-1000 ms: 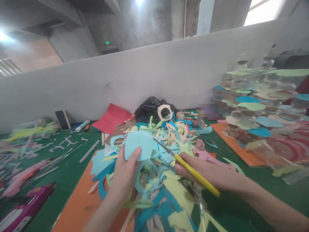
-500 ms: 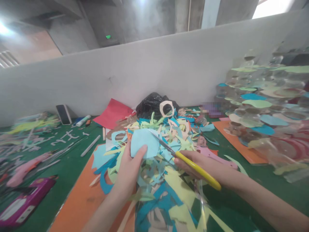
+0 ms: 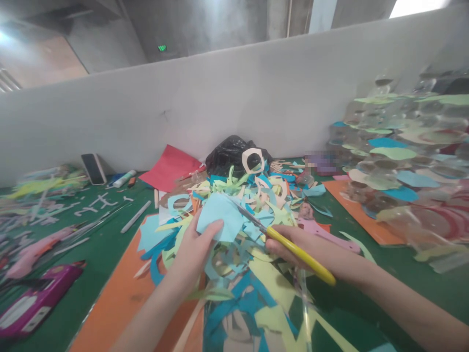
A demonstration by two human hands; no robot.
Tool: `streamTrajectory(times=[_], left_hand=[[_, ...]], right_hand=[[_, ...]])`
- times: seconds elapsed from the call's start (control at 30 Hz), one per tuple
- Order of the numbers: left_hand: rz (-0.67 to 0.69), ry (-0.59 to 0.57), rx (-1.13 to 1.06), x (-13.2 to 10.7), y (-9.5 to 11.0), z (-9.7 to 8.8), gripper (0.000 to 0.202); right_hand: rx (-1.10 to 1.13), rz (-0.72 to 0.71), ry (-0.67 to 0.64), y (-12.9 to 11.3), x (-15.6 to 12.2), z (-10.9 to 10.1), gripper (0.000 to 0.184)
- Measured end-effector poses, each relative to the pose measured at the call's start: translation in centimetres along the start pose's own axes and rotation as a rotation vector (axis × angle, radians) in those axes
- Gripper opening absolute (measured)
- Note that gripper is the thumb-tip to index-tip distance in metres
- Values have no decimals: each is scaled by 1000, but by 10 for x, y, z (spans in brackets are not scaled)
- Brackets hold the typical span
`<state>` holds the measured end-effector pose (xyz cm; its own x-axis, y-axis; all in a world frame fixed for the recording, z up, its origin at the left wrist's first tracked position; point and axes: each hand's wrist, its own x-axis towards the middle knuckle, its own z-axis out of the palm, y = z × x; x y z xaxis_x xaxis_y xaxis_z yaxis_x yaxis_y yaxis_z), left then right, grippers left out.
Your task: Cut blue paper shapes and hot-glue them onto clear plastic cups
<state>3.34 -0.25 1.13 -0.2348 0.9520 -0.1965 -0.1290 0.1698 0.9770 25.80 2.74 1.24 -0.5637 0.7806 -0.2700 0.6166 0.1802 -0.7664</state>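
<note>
A light blue piece of paper [image 3: 222, 215] is pinched in my left hand [image 3: 200, 239], thumb on its face. My right hand [image 3: 289, 242] grips scissors [image 3: 296, 252] with yellow handles. Their metal blades point to the upper left and meet the paper's upper right edge. Beneath both hands spreads a heap of cut paper scraps [image 3: 271, 274] in blue, green, yellow and cream. Beside my right wrist lies a pink glue gun [image 3: 330, 237], partly covered by the hand.
Orange sheets [image 3: 117, 288] lie left and right on the green table. A black plastic bag [image 3: 230, 154] stands behind the scraps, near a red sheet [image 3: 170, 168]. Stacked clear cups with paper pieces [image 3: 399, 151] rise at right. A magenta case [image 3: 40, 298] and a phone [image 3: 93, 169] are at left.
The light blue paper has turned and tilted in my left hand. The scissors stay at its upper right edge. The camera view has shifted slightly.
</note>
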Motion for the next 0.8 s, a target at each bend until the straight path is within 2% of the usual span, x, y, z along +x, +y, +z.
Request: streamTrajectory(times=[0.1,0.23,0.4,0.53,0.63,0.8], left_hand=[[17,-21,-35,1,-1,-2,54],[47,7,-9,2,-4,-3,45],[25,13,1,4,-8,-6,38],[26,12,-5,4,-8,-6,40],[25,9,-11,3,-8,-5,33],[-28,68,19,2,-7,-6,28]], right_hand=[[109,20,-7,0,2,3,48],[197,73,2,-2,4,6,53],[130,87,-3,-4,4,6,53],[9,36,3,-5,-1,2,51],[-8,7,-4,-5,-5,-1,47],[-28,6,-39,-8,-7,-3,47]])
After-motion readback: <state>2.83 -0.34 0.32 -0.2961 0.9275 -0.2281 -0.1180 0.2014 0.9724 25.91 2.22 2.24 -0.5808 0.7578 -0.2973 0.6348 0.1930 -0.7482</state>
